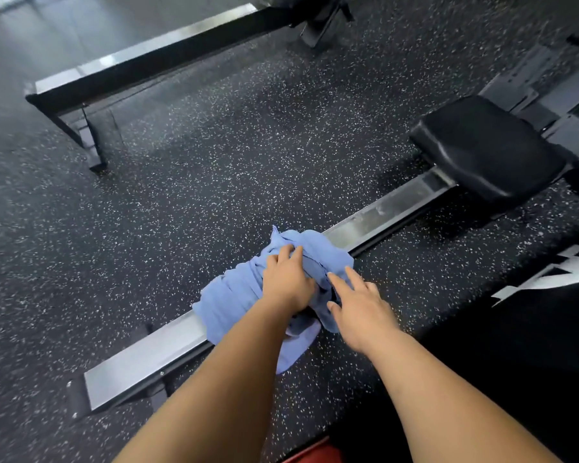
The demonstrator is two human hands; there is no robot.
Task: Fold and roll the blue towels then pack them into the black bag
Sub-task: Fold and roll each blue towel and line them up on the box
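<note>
A crumpled blue towel (229,295) lies bunched across the metal rail (141,362) of a rowing machine on the speckled rubber floor. My left hand (286,279) is on top of the pile, its fingers curled into the folds and gripping the cloth. My right hand (358,302) is just right of it, fingers spread and straight, with the fingertips touching the towel's right edge. I cannot pick out a black bag for certain; a black surface with white lettering (532,329) fills the lower right.
The rower's black seat (488,148) sits on the rail at the right. A second black rail (147,68) runs across the upper left. Something red (315,454) shows at the bottom edge. Speckled floor spreads between the two rails.
</note>
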